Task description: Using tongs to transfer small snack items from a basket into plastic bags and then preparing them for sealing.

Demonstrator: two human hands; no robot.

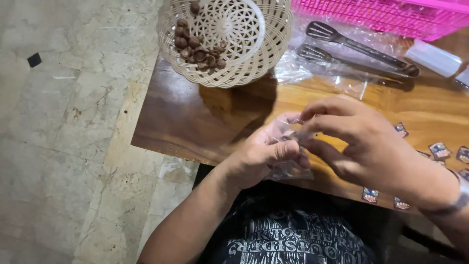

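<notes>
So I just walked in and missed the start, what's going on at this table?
A person seated at a wooden table holds a small clear plastic bag in both hands, the left hand pinching it from below, the right hand working its top edge. A cream woven basket with brown round pieces sits ahead, beside metal tongs. Small stickers lie to the right.

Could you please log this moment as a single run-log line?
left hand: holds clear bag | right hand: pinches bag top | basket: brown candies | tongs: idle
</notes>
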